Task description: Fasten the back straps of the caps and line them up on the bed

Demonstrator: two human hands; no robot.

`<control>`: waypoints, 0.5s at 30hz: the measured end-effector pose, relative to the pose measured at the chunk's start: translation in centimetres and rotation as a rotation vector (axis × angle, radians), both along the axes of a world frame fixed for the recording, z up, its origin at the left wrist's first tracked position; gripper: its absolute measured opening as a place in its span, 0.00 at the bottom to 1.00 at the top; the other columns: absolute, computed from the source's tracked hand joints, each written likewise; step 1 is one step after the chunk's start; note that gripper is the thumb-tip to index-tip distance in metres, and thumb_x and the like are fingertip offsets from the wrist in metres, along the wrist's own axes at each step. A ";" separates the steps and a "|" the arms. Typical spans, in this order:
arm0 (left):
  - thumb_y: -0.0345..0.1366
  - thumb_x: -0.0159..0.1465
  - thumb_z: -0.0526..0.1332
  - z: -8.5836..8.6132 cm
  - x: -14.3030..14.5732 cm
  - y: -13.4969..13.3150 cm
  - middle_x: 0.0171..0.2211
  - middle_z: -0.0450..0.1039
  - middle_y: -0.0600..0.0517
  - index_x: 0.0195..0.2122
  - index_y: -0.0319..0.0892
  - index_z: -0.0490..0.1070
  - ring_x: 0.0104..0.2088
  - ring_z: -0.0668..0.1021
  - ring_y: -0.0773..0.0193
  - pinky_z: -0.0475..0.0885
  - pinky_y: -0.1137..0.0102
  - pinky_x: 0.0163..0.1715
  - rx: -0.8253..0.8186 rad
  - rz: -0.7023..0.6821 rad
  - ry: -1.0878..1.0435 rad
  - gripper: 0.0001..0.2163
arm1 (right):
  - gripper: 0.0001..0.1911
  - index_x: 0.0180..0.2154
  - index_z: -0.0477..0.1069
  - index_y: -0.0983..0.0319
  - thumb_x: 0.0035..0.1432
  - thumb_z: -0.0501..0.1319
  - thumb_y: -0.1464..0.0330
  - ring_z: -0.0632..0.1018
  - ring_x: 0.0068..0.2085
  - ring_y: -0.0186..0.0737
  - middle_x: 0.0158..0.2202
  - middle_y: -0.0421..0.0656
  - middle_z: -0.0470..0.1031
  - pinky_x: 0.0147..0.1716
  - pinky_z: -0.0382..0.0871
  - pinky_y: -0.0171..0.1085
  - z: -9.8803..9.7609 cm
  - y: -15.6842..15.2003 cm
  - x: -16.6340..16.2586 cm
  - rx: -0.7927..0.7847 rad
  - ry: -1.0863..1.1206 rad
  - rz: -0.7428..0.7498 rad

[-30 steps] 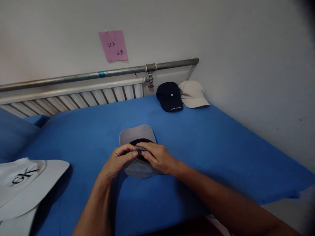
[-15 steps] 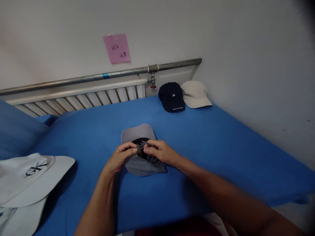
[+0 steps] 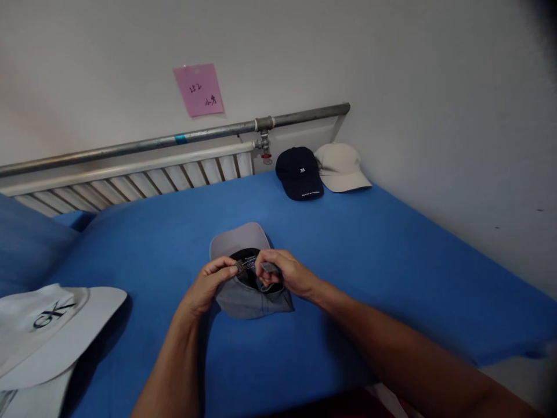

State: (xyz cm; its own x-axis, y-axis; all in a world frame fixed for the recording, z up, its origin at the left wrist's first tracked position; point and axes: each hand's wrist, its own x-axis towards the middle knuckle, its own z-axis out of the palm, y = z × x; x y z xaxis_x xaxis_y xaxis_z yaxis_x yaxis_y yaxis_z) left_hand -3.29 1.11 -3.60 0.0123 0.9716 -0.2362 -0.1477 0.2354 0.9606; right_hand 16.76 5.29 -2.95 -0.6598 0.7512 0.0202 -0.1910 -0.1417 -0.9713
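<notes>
A grey baseball cap (image 3: pixel 255 299) lies on the blue surface, its brim pointing away from me and its dark inside showing. My left hand (image 3: pixel 209 284) pinches a strap piece at the cap's left opening edge between thumb and fingers; a thin metal-looking bit shows beside the fingertips. My right hand (image 3: pixel 285 273) is curled at the right side of the opening, with a grey strap end (image 3: pixel 270 267) held in its bent fingers. The right fingertips are partly hidden inside the cap.
A black cap (image 3: pixel 300 171) and a beige cap (image 3: pixel 342 165) sit side by side at the back. White caps (image 3: pixel 65 331) are stacked at the left. Behind the blue-covered surface (image 3: pixel 391 278) run a radiator (image 3: pixel 152 177) and a metal pipe (image 3: pixel 217 130); a pink note (image 3: pixel 199 90) hangs above.
My right hand has moved slightly away from the left fingertips and curled its fingers, now showing the grey strap end. My left hand keeps its pinch. The view has shifted slightly.
</notes>
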 end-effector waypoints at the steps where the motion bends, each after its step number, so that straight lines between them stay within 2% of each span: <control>1: 0.39 0.48 0.72 0.0 0.0 0.1 0.25 0.75 0.55 0.27 0.41 0.76 0.24 0.74 0.68 0.66 0.74 0.27 -0.008 0.014 -0.009 0.09 | 0.22 0.24 0.70 0.63 0.61 0.52 0.54 0.64 0.19 0.29 0.17 0.37 0.64 0.22 0.59 0.32 -0.1 0.0 0.0 -0.020 0.036 0.003; 3: 0.40 0.47 0.72 0.0 0.0 0.3 0.23 0.75 0.56 0.26 0.41 0.75 0.22 0.73 0.69 0.66 0.74 0.26 -0.022 0.055 -0.039 0.11 | 0.23 0.24 0.70 0.63 0.60 0.52 0.52 0.63 0.19 0.30 0.17 0.37 0.63 0.23 0.61 0.33 -0.3 0.2 0.0 -0.047 0.101 -0.017; 5: 0.40 0.45 0.72 0.0 0.0 0.4 0.21 0.74 0.57 0.25 0.41 0.73 0.21 0.73 0.69 0.65 0.74 0.24 -0.029 0.100 -0.068 0.12 | 0.23 0.27 0.71 0.63 0.60 0.52 0.52 0.67 0.22 0.31 0.20 0.38 0.67 0.26 0.63 0.33 -0.3 0.6 0.1 -0.018 0.113 -0.083; 8: 0.40 0.45 0.72 0.1 0.2 0.6 0.21 0.74 0.58 0.25 0.41 0.72 0.20 0.72 0.69 0.65 0.74 0.24 -0.034 0.135 -0.094 0.12 | 0.17 0.37 0.74 0.60 0.59 0.55 0.55 0.74 0.36 0.36 0.35 0.42 0.75 0.37 0.67 0.35 -0.2 0.9 0.7 0.115 0.074 -0.272; 11: 0.39 0.44 0.72 0.1 0.2 0.5 0.21 0.74 0.58 0.25 0.42 0.72 0.20 0.73 0.69 0.65 0.74 0.23 -0.035 0.147 -0.100 0.12 | 0.13 0.41 0.74 0.58 0.58 0.58 0.59 0.73 0.45 0.38 0.44 0.42 0.74 0.46 0.66 0.38 0.2 0.1 2.0 0.247 0.031 -0.485; 13: 0.39 0.44 0.72 0.1 0.2 0.4 0.20 0.73 0.58 0.25 0.42 0.72 0.20 0.73 0.69 0.65 0.74 0.23 -0.029 0.156 -0.097 0.12 | 0.10 0.39 0.74 0.57 0.58 0.59 0.61 0.74 0.42 0.37 0.42 0.41 0.75 0.44 0.68 0.37 0.7 -1.5 3.5 0.245 0.082 -0.561; 15: 0.39 0.43 0.72 0.1 0.2 0.4 0.20 0.73 0.58 0.25 0.42 0.72 0.19 0.72 0.69 0.64 0.74 0.21 -0.017 0.163 -0.088 0.12 | 0.09 0.35 0.74 0.57 0.59 0.58 0.61 0.75 0.34 0.35 0.35 0.40 0.75 0.36 0.69 0.36 1.5 -4.1 5.4 0.165 0.182 -0.438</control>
